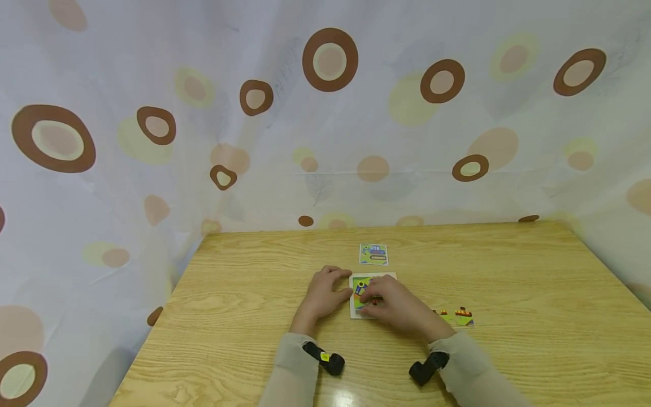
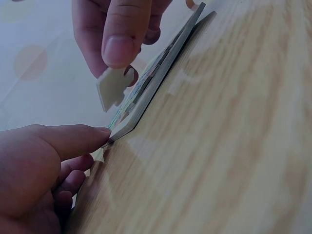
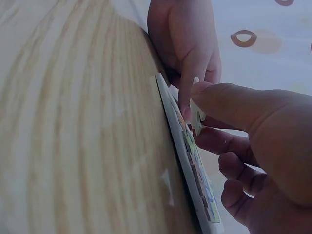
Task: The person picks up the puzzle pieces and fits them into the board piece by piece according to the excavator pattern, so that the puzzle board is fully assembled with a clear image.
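A small jigsaw puzzle tray (image 1: pixel 358 316) with a pale rim and a colourful picture lies flat on the table. Over its right part, my right hand (image 1: pixel 396 303) pinches a puzzle piece (image 2: pixel 112 88) between thumb and fingers. The piece is tilted just above the tray, its plain pale back facing the left wrist camera, notched edge downward. My left hand (image 1: pixel 322 292) rests at the tray's left edge, thumb and forefinger spread apart, the thumb tip touching the rim near a corner. The right hand hides much of the picture in the head view.
A printed picture card (image 1: pixel 373 254) lies behind the tray. To the right of my right hand are loose puzzle pieces (image 1: pixel 461 317), partly hidden by the forearm. The wooden table (image 1: pixel 244 294) meets a patterned curtain (image 1: pixel 274 192) at its back and sides.
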`<state>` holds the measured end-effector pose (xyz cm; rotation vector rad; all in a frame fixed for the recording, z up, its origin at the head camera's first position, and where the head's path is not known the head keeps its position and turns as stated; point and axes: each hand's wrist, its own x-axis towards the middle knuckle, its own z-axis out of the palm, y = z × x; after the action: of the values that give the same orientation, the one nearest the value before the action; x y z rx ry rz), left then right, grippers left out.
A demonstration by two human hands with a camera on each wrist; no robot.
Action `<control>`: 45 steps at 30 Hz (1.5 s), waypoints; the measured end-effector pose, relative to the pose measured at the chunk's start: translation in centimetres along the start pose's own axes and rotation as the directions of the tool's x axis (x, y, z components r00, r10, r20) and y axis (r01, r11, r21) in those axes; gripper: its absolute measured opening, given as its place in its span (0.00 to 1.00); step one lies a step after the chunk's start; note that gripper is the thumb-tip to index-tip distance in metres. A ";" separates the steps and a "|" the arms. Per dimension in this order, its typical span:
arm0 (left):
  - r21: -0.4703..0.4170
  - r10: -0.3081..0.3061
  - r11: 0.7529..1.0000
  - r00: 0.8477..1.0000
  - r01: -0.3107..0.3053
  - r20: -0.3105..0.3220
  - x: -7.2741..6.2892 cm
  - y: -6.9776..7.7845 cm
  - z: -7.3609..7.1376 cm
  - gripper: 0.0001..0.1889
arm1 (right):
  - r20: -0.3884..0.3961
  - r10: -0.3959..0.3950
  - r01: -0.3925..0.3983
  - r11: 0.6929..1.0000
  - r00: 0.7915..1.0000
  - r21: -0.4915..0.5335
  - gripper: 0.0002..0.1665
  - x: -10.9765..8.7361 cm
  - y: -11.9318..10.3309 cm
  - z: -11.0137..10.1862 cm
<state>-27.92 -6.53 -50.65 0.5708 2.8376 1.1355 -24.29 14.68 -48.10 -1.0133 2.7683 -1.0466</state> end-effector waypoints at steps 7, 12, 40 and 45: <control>-0.005 0.008 1.000 1.000 -0.008 -0.003 -0.1 0.2 -0.1 0.21 | -0.004 -0.033 0.033 0.998 0.999 -0.052 0.07 0.0 0.1 0.2; -0.006 0.001 1.000 1.000 -0.001 -0.001 -0.1 0.2 -0.1 0.21 | -0.001 -0.034 0.034 0.998 0.999 -0.058 0.08 0.0 0.1 0.4; 0.002 -0.002 1.000 1.000 0.002 -0.008 -0.1 0.2 0.0 0.21 | 0.073 0.046 -0.046 0.999 0.996 -0.001 0.07 -0.2 -0.1 0.2; 0.007 0.009 1.000 1.000 -0.009 -0.012 0.0 0.1 0.1 0.21 | 0.051 0.032 -0.032 0.999 0.998 0.016 0.07 -0.2 0.0 0.2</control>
<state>-27.86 -6.42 -50.62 0.5792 2.8534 1.1346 -24.13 14.66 -48.33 -0.9762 2.7214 -1.0235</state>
